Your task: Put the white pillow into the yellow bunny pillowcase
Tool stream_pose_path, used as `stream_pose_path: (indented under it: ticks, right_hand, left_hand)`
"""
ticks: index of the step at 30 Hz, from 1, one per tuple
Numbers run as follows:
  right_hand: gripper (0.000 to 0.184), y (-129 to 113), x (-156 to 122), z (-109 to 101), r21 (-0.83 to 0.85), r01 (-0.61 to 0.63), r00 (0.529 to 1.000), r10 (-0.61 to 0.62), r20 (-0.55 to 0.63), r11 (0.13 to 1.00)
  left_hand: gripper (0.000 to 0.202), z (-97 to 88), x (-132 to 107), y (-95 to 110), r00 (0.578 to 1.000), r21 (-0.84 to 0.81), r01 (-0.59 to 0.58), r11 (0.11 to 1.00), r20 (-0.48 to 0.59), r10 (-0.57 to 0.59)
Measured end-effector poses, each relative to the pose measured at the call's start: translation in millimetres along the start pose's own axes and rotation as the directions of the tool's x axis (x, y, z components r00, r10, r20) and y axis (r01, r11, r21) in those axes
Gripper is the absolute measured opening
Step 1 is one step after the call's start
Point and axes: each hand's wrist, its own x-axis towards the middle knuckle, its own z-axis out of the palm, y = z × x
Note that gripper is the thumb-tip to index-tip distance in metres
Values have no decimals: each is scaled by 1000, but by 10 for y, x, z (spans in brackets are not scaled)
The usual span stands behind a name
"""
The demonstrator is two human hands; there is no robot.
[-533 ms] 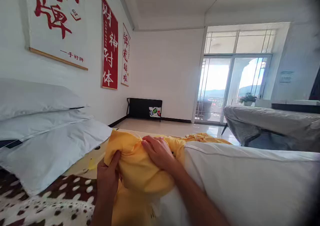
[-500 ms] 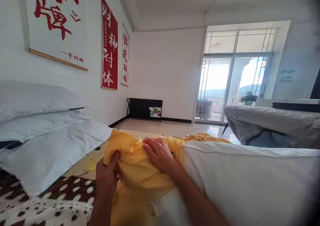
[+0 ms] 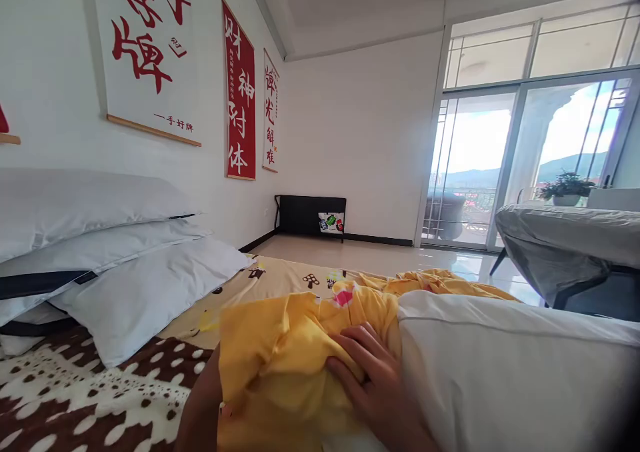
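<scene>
I read the work area through the head camera. The yellow cloth [image 3: 280, 345] occupies the lower middle of the view, lying bunched over the bed, with its right side against a white pillow [image 3: 500, 365]. How far the pillow reaches inside the cloth, I cannot tell.

Right hand [image 3: 373, 379]: fingers bent, thumb set apart below them, gripping a bunched fold of the cloth just beside the pillow. Left hand [image 3: 207, 395]: mostly hidden behind the left edge of the cloth (only the wrist side shows), so I cannot tell whether it is open or closed.

Surroundings: under the cloth I see a printed beige sheet [image 3: 280, 272]. A brown-and-white blanket [image 3: 100, 399] covers the near left. Above the blanket, a stack of white pillows [image 3: 85, 205] rests near the wall. A red banner [image 3: 240, 92] hangs on that wall; a glass door [image 3: 475, 159] stands at the far right.
</scene>
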Motion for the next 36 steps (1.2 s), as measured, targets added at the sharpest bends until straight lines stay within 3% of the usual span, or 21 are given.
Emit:
stream_pose_path:
  ticks: [3, 5, 7, 10, 13, 17, 21, 24, 27, 29, 31, 33, 36]
  right_hand:
    - [10, 28, 34, -20, 12, -3, 987, 5, -159, 1000]
    - [15, 51, 42, -34, 13, -5, 971, 8, -238, 1000]
    - [14, 70, 32, -48, 8, 4, 957, -2, -291, 1000]
    - [21, 79, -10, -76, -10, 45, 931, -46, -362, 999]
    - [29, 75, -65, -99, -19, 72, 898, -73, -435, 997]
    - [34, 83, -132, -60, -3, 52, 869, -47, -493, 999]
    - [27, 92, -153, -2, 119, -107, 827, 155, -541, 987]
    - [16, 81, -134, -32, 269, -271, 784, 374, -496, 924]
    - [17, 64, -105, -102, 496, -330, 703, 559, -439, 803]
    - [19, 56, -87, -141, 658, -325, 669, 657, -349, 680]
    - [21, 58, -71, -167, 740, -314, 675, 688, -266, 595]
    - [22, 74, -57, -188, 727, -315, 709, 661, -247, 610]
    - [22, 93, -44, -227, 554, -335, 771, 560, -304, 762]
  left_hand:
    - [24, 255, -71, 216, 947, 269, -122, 955, 321, 31]
    - [19, 395, -99, 292, 896, 446, -269, 854, 440, 52]
    - [8, 470, -112, 297, 892, 541, -352, 764, 441, 98]
    - [7, 456, -110, 238, 883, 563, -410, 718, 441, 158]
    - [17, 372, -85, 197, 893, 494, -396, 774, 403, 200]
    - [17, 323, -40, 221, 928, 362, -260, 895, 349, 129]
    - [19, 370, -63, 302, 886, 394, -225, 891, 462, 19]
    - [15, 402, -112, 303, 870, 406, -266, 874, 492, 36]
    - [20, 419, -116, 208, 928, 275, -185, 943, 363, 76]
    - [19, 456, -80, 124, 986, 109, -24, 994, 166, 6]
    - [22, 529, -23, 51, 992, -106, 119, 987, -19, -122]
    - [27, 617, 29, -11, 959, -302, 212, 929, -117, -257]
    - [32, 667, 55, -116, 908, -452, 272, 850, -173, -383]
